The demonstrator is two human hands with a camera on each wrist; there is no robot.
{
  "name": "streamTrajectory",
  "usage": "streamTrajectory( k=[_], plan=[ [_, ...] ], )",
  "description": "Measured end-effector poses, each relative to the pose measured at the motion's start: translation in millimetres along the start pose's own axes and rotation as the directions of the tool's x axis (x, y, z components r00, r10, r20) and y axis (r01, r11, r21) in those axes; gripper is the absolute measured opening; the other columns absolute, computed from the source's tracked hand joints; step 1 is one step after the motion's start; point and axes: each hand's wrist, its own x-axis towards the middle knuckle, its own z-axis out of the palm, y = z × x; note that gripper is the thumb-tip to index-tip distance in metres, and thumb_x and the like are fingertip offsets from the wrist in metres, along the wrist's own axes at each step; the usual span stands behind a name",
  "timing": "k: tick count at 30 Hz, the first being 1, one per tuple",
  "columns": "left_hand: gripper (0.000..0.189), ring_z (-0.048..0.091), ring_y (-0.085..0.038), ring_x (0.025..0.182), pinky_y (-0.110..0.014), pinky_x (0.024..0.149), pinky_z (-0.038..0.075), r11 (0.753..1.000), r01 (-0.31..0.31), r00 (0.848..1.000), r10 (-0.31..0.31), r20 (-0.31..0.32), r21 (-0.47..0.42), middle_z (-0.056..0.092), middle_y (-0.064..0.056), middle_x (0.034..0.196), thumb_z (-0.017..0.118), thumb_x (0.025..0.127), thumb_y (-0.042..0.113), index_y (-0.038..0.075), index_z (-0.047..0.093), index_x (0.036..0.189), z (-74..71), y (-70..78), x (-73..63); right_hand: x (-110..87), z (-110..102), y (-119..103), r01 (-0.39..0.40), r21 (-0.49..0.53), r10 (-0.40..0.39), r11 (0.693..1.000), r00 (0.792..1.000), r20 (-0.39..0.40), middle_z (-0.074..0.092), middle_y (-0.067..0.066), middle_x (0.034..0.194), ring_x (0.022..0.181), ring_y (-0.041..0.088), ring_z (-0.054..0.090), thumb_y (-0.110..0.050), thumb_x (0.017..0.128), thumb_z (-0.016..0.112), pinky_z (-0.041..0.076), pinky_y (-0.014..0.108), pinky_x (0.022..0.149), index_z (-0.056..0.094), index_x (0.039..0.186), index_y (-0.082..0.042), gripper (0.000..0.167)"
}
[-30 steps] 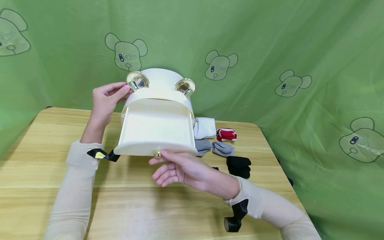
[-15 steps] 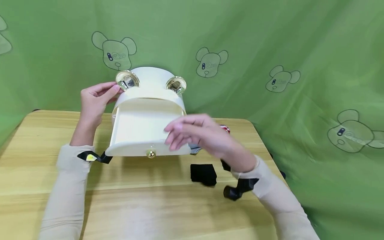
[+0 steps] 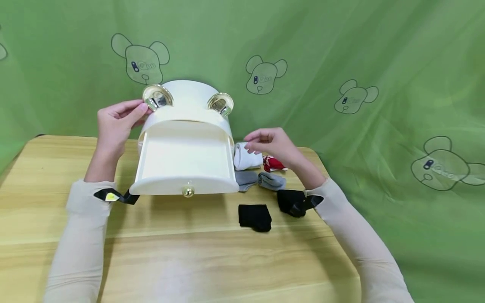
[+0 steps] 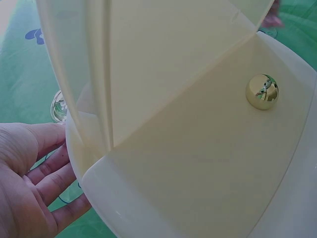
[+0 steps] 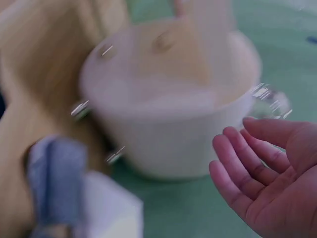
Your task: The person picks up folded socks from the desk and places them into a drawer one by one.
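Counts first, from the head view. I had one white cabinet (image 3: 189, 94) at the far side of the wooden table (image 3: 182, 261), with one drawer (image 3: 153, 187) pulled out toward me, its pale floor in sight. Fittings: one gold knob (image 3: 188, 191) on the drawer front, and two gold discs on top, a left disc (image 3: 157, 97) and a right disc (image 3: 221, 104).

To the right of the cabinet I counted six folded cloth bundles: one white bundle (image 3: 248, 160), one red-and-white bundle (image 3: 273, 164), two grey bundles (image 3: 272, 181) and two black bundles (image 3: 254, 216). The right wrist mount (image 3: 307, 206) partly covered the farther-right black one.

Hands: two, well apart. The left hand (image 3: 115, 126) pinched the outer rim of the left disc between thumb and fingertips; its other fingers lay spread by the cabinet's side in the left wrist view. The right hand (image 3: 274, 145) hung in the air near the white bundle, fingers loosely bent, thumb parted from them, palm bare. I could not tell its gap from the cabinet wall; that view was blurred.
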Motion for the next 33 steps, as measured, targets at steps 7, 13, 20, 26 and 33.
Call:
streamTrajectory(
  k=[7,13,20,26,33],
  plan=[
    [0.018,0.076,-0.012,0.08,-0.021,0.076,0.066,1.0,0.015,1.0,-0.015,-0.002,-0.022,0.08,-0.002,0.089,0.082,0.086,0.006,0.004,0.078,0.103,-0.1,0.6,-0.5,10.1,5,58,-0.024,-0.284,0.037,0.958,0.999,0.038,0.076,0.016,0.096,0.082,0.015,0.07,-0.007,0.092,0.076,0.059,0.018,0.069,0.072,0.109,0.006,0.022],
    [0.02,0.076,-0.014,0.082,-0.022,0.078,0.066,1.0,0.021,1.0,-0.021,0.001,-0.02,0.08,-0.003,0.089,0.082,0.085,0.007,0.003,0.078,0.104,-0.3,0.4,0.2,12.2,10,84,-0.016,-0.392,0.035,0.92,0.999,0.042,0.076,0.017,0.093,0.08,0.016,0.068,-0.003,0.089,0.078,0.056,0.018,0.065,0.074,0.101,0.005,0.015],
    [0.019,0.076,-0.013,0.081,-0.022,0.078,0.066,1.0,0.019,1.0,-0.019,0.003,-0.016,0.08,-0.003,0.089,0.081,0.086,0.007,0.003,0.078,0.104,0.3,0.8,1.1,16.8,14,107,-0.024,-0.466,0.049,0.885,0.998,0.042,0.076,0.012,0.09,0.08,0.015,0.069,-0.006,0.085,0.082,0.058,0.021,0.069,0.075,0.096,0.0,0.014],
    [0.019,0.076,-0.014,0.081,-0.022,0.078,0.066,1.0,0.021,1.0,-0.021,0.005,-0.02,0.079,-0.003,0.089,0.081,0.086,0.006,0.003,0.077,0.105,0.1,1.1,1.4,18.8,19,112,-0.054,-0.507,0.088,0.86,0.995,0.044,0.077,0.011,0.093,0.087,0.019,0.072,-0.009,0.084,0.083,0.063,0.031,0.079,0.075,0.097,-0.002,0.017],
    [0.018,0.076,-0.013,0.081,-0.022,0.078,0.066,1.0,0.023,1.0,-0.023,-0.003,-0.018,0.079,-0.003,0.089,0.081,0.086,0.006,0.003,0.078,0.104,-0.7,0.0,1.9,18.8,23,113,-0.099,-0.535,0.155,0.839,0.986,0.061,0.078,0.011,0.105,0.097,0.022,0.072,-0.01,0.086,0.082,0.063,0.035,0.084,0.077,0.106,-0.003,0.021]
  ],
)
